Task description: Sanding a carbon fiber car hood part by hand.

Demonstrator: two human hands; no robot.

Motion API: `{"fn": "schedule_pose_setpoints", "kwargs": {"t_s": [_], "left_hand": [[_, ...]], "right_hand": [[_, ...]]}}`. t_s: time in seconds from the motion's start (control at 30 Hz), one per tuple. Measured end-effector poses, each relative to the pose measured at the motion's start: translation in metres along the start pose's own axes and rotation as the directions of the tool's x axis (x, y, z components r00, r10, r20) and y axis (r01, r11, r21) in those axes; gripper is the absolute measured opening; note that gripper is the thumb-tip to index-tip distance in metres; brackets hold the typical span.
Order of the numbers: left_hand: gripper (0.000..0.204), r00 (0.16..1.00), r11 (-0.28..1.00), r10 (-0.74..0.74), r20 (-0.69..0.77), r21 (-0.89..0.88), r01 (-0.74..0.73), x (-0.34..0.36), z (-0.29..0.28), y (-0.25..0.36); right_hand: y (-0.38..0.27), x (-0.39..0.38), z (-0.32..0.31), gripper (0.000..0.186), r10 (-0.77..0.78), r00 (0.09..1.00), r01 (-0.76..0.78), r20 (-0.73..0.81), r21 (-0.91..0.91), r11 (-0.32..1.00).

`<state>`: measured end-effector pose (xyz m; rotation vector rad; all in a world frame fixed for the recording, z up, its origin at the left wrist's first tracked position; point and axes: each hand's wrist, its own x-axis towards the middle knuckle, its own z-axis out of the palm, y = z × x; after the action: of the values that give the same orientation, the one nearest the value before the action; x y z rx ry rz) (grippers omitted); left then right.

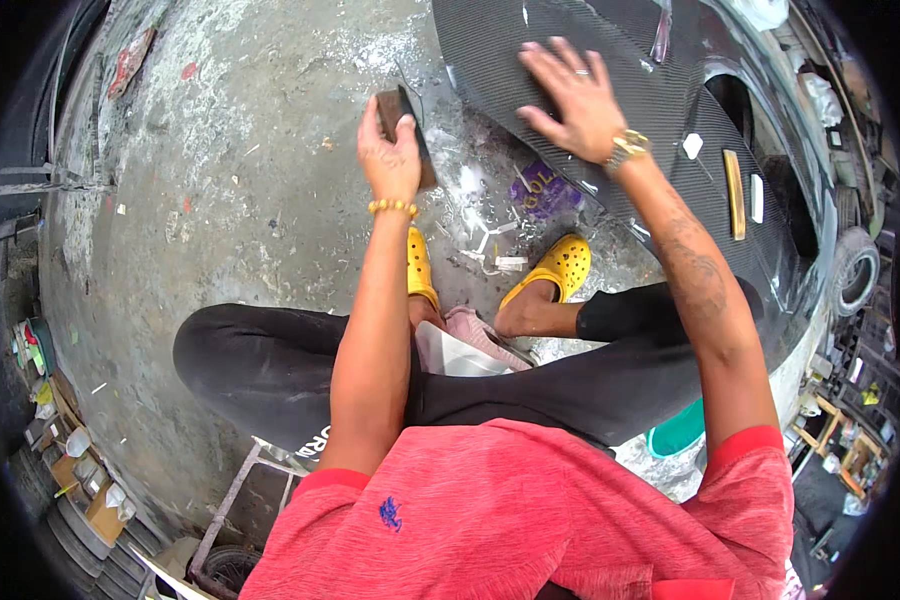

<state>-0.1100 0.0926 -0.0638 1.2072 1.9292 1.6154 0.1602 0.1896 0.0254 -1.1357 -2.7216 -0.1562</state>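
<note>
My left hand grips a flat dark brown block with a black face, which looks like a sanding block. It is held above the floor, left of a large black panel with a woven, carbon-fibre look. My right hand lies on the panel near its far left part, palm down with its fingers spread, holding nothing. On the panel, right of my right wrist, are a small white piece, a long wooden-coloured bar and a narrow white bar.
A purple wrapper and white scraps lie on the concrete floor by my yellow clogs. A teal object sits by my right leg. A small tyre and clutter line the right side.
</note>
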Motion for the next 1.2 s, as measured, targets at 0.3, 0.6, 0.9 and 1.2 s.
{"fn": "schedule_pose_setpoints", "kwargs": {"t_s": [0.3, 0.6, 0.9, 1.2], "left_hand": [[0.060, 0.962, 0.967, -0.226, 0.153, -0.085, 0.241, -0.025, -0.031, 0.007], [0.059, 0.968, 0.970, -0.180, 0.176, -0.133, 0.205, -0.021, -0.028, 0.014], [0.059, 0.989, 0.997, -0.067, 0.132, -0.038, 0.072, -0.025, -0.022, 0.013], [0.059, 0.984, 0.992, 0.085, 0.154, 0.078, -0.098, -0.017, -0.014, 0.024]], "right_hand": [[-0.075, 0.045, 0.043, 0.099, 0.102, 0.978, -0.047, 0.182, -0.283, 0.958], [-0.081, 0.012, 0.030, 0.097, 0.051, 0.960, 0.015, 0.277, -0.231, 0.973], [-0.080, 0.039, 0.035, 0.091, 0.060, 0.967, 0.002, 0.246, -0.242, 0.970], [-0.069, 0.002, 0.017, 0.090, -0.052, 0.964, 0.087, 0.261, -0.124, 0.988]]}}
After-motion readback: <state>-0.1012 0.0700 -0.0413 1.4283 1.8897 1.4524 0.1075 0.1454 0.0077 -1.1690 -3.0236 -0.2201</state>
